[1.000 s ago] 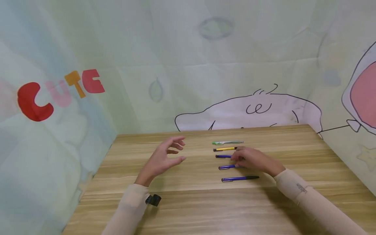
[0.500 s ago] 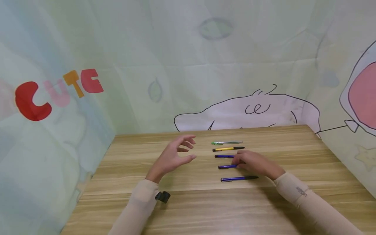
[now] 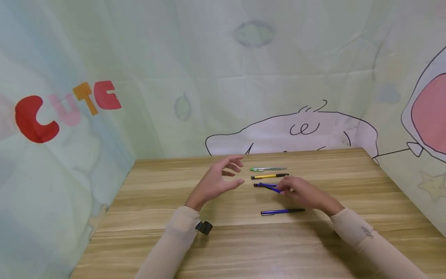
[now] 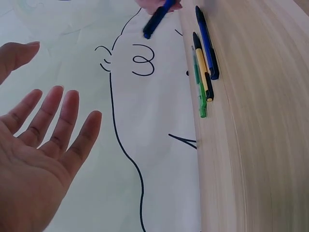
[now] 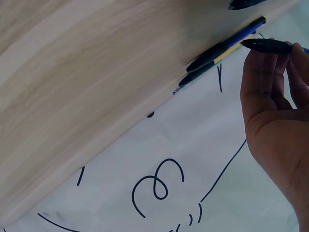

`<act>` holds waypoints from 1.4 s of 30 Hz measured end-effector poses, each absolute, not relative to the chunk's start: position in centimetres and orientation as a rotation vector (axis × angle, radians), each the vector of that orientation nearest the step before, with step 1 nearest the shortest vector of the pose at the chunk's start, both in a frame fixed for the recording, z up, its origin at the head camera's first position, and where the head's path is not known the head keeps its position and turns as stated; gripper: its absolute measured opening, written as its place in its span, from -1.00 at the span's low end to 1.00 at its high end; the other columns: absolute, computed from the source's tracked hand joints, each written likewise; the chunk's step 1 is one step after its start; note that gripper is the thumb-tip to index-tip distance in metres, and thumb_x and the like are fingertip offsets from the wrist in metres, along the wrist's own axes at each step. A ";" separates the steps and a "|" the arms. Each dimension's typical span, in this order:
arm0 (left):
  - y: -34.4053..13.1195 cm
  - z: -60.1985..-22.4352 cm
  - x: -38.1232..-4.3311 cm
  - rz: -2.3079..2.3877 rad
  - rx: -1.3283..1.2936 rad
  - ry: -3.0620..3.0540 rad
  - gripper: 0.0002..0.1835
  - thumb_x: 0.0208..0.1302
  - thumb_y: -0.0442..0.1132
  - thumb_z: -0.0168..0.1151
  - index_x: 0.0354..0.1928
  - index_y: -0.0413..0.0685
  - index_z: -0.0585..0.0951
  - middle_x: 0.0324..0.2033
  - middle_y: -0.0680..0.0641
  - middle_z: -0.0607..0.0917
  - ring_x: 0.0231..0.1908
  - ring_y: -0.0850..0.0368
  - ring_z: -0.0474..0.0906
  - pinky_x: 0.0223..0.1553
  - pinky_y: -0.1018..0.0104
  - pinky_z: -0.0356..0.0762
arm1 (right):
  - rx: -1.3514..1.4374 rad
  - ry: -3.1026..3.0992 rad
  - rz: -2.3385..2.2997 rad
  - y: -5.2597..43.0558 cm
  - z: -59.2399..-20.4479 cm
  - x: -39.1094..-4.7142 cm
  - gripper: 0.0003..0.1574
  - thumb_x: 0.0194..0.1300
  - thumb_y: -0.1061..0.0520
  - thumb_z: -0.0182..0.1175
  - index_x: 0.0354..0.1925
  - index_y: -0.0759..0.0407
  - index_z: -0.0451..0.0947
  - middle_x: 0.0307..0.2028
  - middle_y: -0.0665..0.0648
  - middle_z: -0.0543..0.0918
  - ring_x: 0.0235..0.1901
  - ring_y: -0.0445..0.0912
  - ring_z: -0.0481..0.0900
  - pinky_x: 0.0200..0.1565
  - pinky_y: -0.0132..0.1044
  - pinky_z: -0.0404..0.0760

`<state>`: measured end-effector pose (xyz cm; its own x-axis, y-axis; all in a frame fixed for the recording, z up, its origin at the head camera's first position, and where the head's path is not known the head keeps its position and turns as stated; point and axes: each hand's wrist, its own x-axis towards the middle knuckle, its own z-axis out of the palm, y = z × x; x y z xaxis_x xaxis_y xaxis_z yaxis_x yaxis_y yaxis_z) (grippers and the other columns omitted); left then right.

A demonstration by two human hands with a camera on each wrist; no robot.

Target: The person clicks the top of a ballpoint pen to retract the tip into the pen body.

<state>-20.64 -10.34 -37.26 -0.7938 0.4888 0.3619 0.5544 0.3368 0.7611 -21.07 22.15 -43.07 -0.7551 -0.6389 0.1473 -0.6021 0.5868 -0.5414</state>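
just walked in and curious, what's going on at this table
A person's right hand holds a raised blue pen above the wood-grain table. The left hand is open and holds nothing. Lying side by side toward the far edge are a green-and-clear pen, a yellow pen and a second blue pen; a third blue pen lies nearer the person.

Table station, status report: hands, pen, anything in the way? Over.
Right hand pinches blue pen, lifted off tabletop. Left hand holds nothing. Four other pens lie on tabletop; no obstruction seen.
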 end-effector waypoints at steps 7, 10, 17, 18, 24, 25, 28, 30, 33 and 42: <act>-9.4 -37.2 -21.1 -1.489 -0.996 -2.487 -0.32 0.21 -0.25 0.48 0.36 0.16 0.46 0.06 0.03 0.62 0.05 -0.09 0.63 0.08 0.03 0.66 | -0.867 2.630 -1.099 22.0 -41.9 -20.5 -0.84 0.46 0.17 0.22 -0.04 0.17 0.65 -0.16 0.13 0.72 -0.16 -0.11 0.63 -0.11 -0.23 0.67; -9.0 -37.1 -21.2 -1.483 -1.005 -2.479 -0.33 0.22 -0.25 0.48 0.36 0.18 0.45 0.06 0.05 0.62 0.05 -0.05 0.63 0.08 0.07 0.66 | -0.837 2.590 -1.177 21.9 -41.5 -20.2 -0.82 0.48 0.10 0.22 -0.04 0.15 0.62 -0.16 0.17 0.72 -0.16 -0.09 0.63 -0.14 -0.25 0.66; -8.1 -36.8 -21.5 -1.486 -1.037 -2.444 -0.32 0.23 -0.22 0.48 0.38 0.18 0.45 0.05 0.04 0.62 0.04 0.00 0.63 0.07 0.12 0.67 | -0.739 2.419 -1.445 21.5 -40.4 -19.6 -0.64 0.46 0.13 0.23 0.14 0.24 0.52 -0.08 0.34 0.63 -0.12 0.07 0.62 -0.19 -0.13 0.78; -8.0 -36.8 -21.5 -1.493 -1.042 -2.437 -0.31 0.23 -0.24 0.47 0.38 0.18 0.45 0.05 0.03 0.62 0.04 -0.02 0.64 0.07 0.11 0.67 | -0.723 2.404 -1.472 21.4 -40.3 -19.5 -0.61 0.46 0.12 0.24 0.17 0.24 0.51 -0.07 0.35 0.62 -0.11 0.07 0.63 -0.18 -0.12 0.78; -7.4 -36.7 -21.7 -1.528 -1.074 -2.404 -0.31 0.22 -0.30 0.47 0.38 0.15 0.45 0.06 0.02 0.60 0.03 0.02 0.63 0.08 0.09 0.66 | -0.660 2.347 -1.603 21.0 -39.4 -19.1 -0.63 0.48 0.06 0.22 0.14 0.20 0.53 -0.03 0.38 0.60 -0.09 0.07 0.63 -0.17 -0.09 0.77; -7.3 -36.7 -21.7 -1.531 -1.077 -2.401 -0.31 0.22 -0.29 0.47 0.38 0.15 0.45 0.06 0.02 0.60 0.03 0.03 0.63 0.08 0.10 0.66 | -0.648 2.340 -1.619 20.9 -39.2 -19.0 -0.65 0.48 0.04 0.21 0.12 0.20 0.53 -0.03 0.39 0.60 -0.09 0.09 0.63 -0.17 -0.08 0.77; -7.1 -36.7 -21.8 -1.536 -1.081 -2.392 -0.31 0.22 -0.29 0.47 0.37 0.16 0.45 0.07 0.03 0.60 0.04 0.01 0.63 0.08 0.12 0.66 | -0.611 2.317 -1.654 20.7 -38.8 -18.8 -0.66 0.49 0.00 0.20 0.08 0.19 0.53 -0.01 0.42 0.58 -0.03 0.18 0.62 -0.14 -0.08 0.77; -7.0 -36.7 -21.7 -1.534 -1.082 -2.388 -0.31 0.22 -0.29 0.47 0.38 0.16 0.45 0.07 0.04 0.60 0.05 0.04 0.62 0.08 0.16 0.66 | -0.601 2.298 -1.676 20.5 -38.7 -18.8 -0.67 0.50 0.00 0.19 0.07 0.20 0.52 -0.01 0.41 0.58 0.01 0.24 0.60 -0.13 -0.08 0.77; -6.8 -36.7 -21.6 -1.530 -1.085 -2.382 -0.30 0.21 -0.30 0.47 0.38 0.16 0.44 0.10 0.04 0.58 0.08 0.02 0.59 0.09 0.17 0.66 | -0.600 2.262 -1.707 20.3 -38.5 -18.7 -0.66 0.51 0.01 0.18 0.06 0.23 0.51 -0.01 0.40 0.59 0.01 0.21 0.60 -0.11 -0.07 0.76; -6.2 -36.6 -21.5 -1.563 -1.133 -2.347 -0.17 0.20 -0.24 0.50 0.48 0.18 0.33 0.20 -0.01 0.50 0.16 -0.11 0.53 0.14 0.06 0.63 | -0.556 2.186 -1.790 19.4 -37.7 -18.6 -0.52 0.48 0.02 0.22 0.09 0.39 0.44 -0.05 0.28 0.62 -0.05 0.04 0.64 -0.03 -0.03 0.75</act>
